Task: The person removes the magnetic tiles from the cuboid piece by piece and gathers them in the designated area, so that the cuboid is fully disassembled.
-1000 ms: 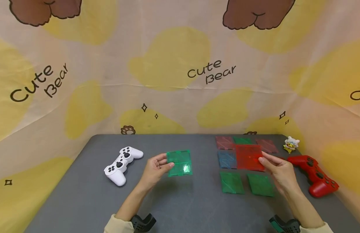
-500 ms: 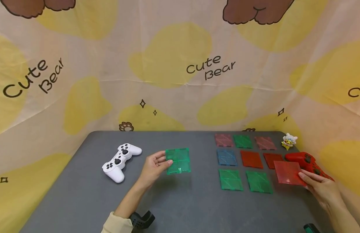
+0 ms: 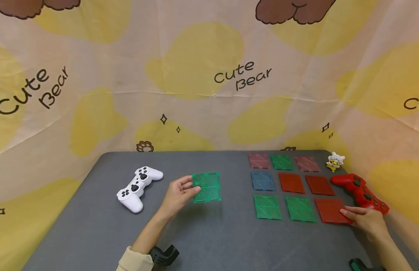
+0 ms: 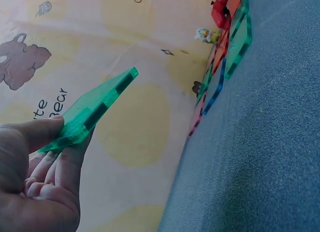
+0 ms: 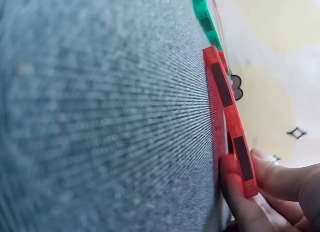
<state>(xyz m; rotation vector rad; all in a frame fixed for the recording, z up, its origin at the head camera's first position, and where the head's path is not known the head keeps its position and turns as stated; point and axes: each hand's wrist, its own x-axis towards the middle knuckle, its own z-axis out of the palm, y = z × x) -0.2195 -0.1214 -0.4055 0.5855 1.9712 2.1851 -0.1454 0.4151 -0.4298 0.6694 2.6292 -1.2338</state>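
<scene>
My left hand (image 3: 178, 194) pinches a translucent green square magnetic tile (image 3: 209, 187) by its left edge, raised above the table. In the left wrist view the thumb lies on top of this green tile (image 4: 95, 110) with fingers beneath. At the front right corner of the tile layout, my right hand (image 3: 368, 221) pinches a red magnetic tile (image 3: 331, 210) by its right edge. The right wrist view shows that red tile (image 5: 230, 119) low over the table, its near end tilted up, with thumb on one face and fingers under the other.
Several tiles lie in rows on the grey table (image 3: 128, 241): pink, green, blue (image 3: 262, 181) and red (image 3: 291, 183). A white game controller (image 3: 138, 188) lies at left. At right are a red controller (image 3: 360, 192) and a small figurine (image 3: 335, 162). A printed cloth hangs behind.
My right hand has carried the red tile right and forward from above the middle row, then lowered it to the front row's right end. My left hand stays holding the green tile.
</scene>
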